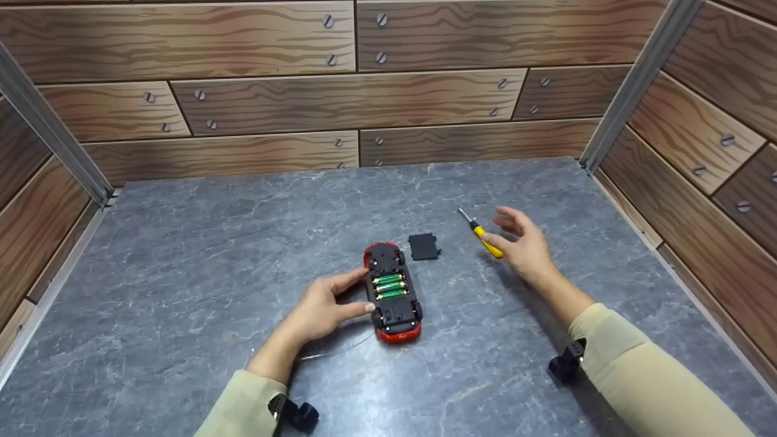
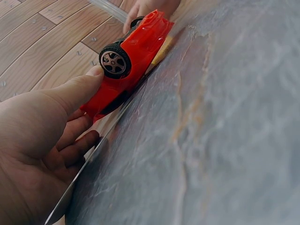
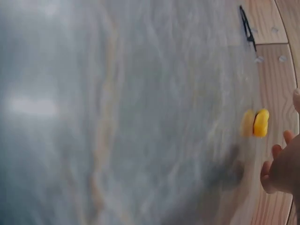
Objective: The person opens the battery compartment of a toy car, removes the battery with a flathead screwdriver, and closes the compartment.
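An upturned red toy car (image 1: 394,331) lies on the table with its black underside up. Several green batteries (image 1: 390,286) sit side by side in its uncovered compartment. My left hand (image 1: 318,306) touches the car's left side with thumb and index finger spread along it; in the left wrist view, the thumb (image 2: 77,89) rests by a wheel (image 2: 114,62). Beside the car lies a black battery cover (image 1: 424,246). A yellow-handled screwdriver (image 1: 489,243) rests to the right. My right hand (image 1: 528,249) is over its handle, fingers extended, the thumb overlapping the handle in the head view.
The grey marbled tabletop (image 1: 243,230) spreads around both hands. Wood-patterned panels (image 1: 273,103) stand behind it and on both sides, with metal corner posts (image 1: 628,85). Each sleeve carries a small black wrist camera (image 1: 567,362).
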The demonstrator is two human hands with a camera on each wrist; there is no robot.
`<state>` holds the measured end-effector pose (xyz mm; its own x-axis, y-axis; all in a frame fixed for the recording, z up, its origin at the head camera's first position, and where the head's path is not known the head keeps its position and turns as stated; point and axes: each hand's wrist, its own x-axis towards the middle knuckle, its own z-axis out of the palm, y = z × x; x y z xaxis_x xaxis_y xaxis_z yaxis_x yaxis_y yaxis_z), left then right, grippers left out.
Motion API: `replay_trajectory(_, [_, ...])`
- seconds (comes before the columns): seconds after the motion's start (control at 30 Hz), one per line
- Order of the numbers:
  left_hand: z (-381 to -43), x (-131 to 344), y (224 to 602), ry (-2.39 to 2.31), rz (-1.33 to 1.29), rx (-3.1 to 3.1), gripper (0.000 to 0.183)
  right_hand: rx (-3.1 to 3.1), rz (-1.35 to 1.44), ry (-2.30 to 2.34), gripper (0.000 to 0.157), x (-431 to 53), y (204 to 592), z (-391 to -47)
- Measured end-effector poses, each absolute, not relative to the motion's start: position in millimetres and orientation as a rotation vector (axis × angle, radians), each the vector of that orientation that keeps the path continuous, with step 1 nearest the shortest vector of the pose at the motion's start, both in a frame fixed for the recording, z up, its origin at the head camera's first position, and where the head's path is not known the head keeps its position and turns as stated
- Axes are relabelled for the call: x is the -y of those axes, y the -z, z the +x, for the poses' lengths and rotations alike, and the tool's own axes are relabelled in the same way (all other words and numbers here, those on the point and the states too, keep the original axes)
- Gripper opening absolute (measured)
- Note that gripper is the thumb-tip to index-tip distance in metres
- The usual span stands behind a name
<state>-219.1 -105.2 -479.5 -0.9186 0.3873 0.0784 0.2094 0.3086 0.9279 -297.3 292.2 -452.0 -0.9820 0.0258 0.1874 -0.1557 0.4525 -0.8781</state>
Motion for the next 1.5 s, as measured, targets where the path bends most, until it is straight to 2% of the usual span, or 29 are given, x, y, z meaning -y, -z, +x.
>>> replay_trajectory(0.33, [-219,106,481,-1.677,0.554,-2.410,0.071,2.679,0.201,-1.504,0.069,-300,462,-302])
replay_trajectory(1.27, [-218,105,479,-1.649,0.549,-2.425,0.073,2.760,0.085,-1.463,0.072,-302,466,-305])
replay_trajectory(1.5, [-219,106,479,-1.662,0.544,-2.422,0.072,2.748,0.096,-1.416,0.068,-299,465,-306])
